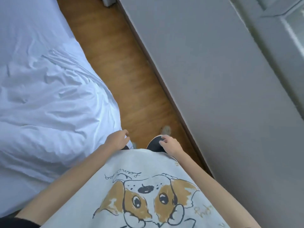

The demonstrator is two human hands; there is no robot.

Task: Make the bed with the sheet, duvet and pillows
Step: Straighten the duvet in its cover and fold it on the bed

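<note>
Hanging loosely curled, gripping nothing: left hand, right hand; shirt lettering illegible.

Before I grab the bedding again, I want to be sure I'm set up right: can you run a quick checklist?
1. Left hand free: ok, fingers loosely curled, holding nothing, right beside the edge of the white duvet.
2. Right hand free: ok, empty, hanging over the floor.
3. Duvet smooth: not ok, it is creased and bunched along the near side.
4. Walkway between bed and wall clear: ok, bare wood showing ahead.
5. Pillows in place: cannot tell, none in view.
6. Sheet tucked: cannot tell, the duvet hides it.
</note>
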